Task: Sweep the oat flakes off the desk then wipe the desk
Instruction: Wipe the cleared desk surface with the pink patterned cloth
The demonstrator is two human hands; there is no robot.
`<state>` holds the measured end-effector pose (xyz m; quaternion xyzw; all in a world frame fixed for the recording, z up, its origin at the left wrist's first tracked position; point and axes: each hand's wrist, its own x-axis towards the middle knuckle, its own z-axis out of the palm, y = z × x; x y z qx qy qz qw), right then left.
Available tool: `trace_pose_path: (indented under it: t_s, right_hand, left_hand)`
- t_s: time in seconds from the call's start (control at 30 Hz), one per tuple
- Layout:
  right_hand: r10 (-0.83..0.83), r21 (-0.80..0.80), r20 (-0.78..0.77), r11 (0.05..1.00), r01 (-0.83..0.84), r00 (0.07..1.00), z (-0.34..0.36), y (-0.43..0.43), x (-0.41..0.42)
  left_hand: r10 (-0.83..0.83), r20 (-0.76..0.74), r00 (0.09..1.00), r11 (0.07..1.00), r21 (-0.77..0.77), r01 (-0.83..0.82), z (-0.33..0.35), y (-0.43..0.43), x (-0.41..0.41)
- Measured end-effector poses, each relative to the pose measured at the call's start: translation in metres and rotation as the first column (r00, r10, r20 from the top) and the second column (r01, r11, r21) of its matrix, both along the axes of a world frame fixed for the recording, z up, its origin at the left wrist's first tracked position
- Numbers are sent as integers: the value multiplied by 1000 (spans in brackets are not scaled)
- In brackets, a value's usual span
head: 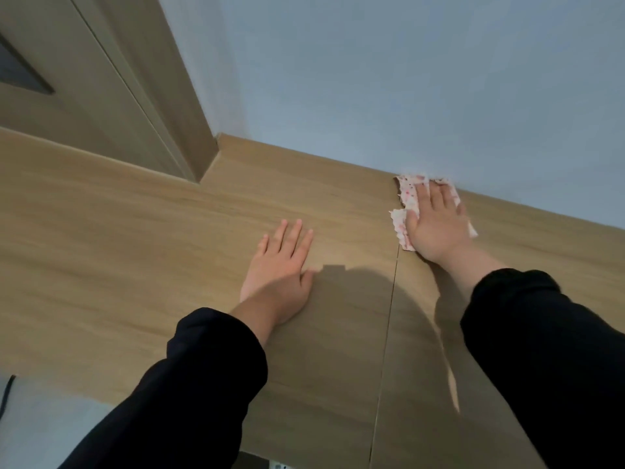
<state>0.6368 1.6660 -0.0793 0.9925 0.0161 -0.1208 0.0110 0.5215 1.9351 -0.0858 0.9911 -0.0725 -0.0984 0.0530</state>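
The desk (135, 252) is a light wooden top that runs along a pale wall. My right hand (434, 221) lies flat on a white cloth with small pink spots (407, 198), pressing it onto the desk at the back edge, right against the wall. My left hand (279, 265) rests flat on the bare wood with its fingers spread, holding nothing. I see no oat flakes on the wood. Both arms wear dark sleeves.
A thin seam (389, 316) splits the desk top between my hands. A wooden door frame (176, 96) meets the desk at the back left. Pale floor (44, 421) and a dark cable (7, 392) show past the desk's near left edge.
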Motion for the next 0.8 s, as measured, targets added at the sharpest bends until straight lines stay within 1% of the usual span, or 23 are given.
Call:
trace_pose_path:
  t_s: [0.07,0.1,0.2,0.3,0.33,0.37,0.4,0.47,0.57,0.63,0.67,0.7,0.73,0.8]
  right_hand:
    - [-15,-8,-39,1000,14,999,1,28,-8]
    - [27,3,-55,1000,-27,998,1,43,-17]
    - [232,31,-69,973,-230,970,4,76,-72]
    - [447,119,-58,891,-439,893,13,69,-141]
    - [486,137,-47,868,-476,873,12,59,-151]
    - [488,139,-49,867,-478,871,11,48,-151]
    - [455,124,-48,886,-447,889,8,38,-142]
    - [312,69,-35,948,-310,949,0,27,-110]
    - [89,85,-8,992,-88,996,-3,34,-60]
    - [42,89,-23,995,-40,999,-3,52,-57]
    - [71,92,-33,993,-68,997,-2,63,-67]
    - [137,92,-38,987,-133,990,0,71,-87]
    - [232,101,-21,968,-229,972,2,75,-115]
    - [419,154,8,897,-415,908,9,73,-174]
  left_hand:
    - [0,0,1000,1000,18,0,0,-1,0]
    - [0,-2,1000,1000,27,0,0,-2,0]
    - [6,-1,1000,1000,30,-6,1,-1,1]
    - [6,3,1000,1000,-5,-6,2,-1,1]
    - [7,6,1000,1000,-11,-7,2,0,1]
    - [8,12,1000,1000,-13,-8,1,0,1]
    - [7,16,1000,1000,-14,-7,1,0,1]
    - [9,26,1000,1000,-17,-8,-1,0,1]
    - [8,38,999,999,-35,-7,-1,0,0]
    - [17,53,998,997,-76,-13,0,1,1]
    - [23,58,998,993,-113,-17,0,2,1]
    - [30,54,998,986,-165,-21,2,4,0]
    - [39,47,998,973,-228,-27,2,6,0]
    - [58,30,998,938,-345,-44,2,10,1]
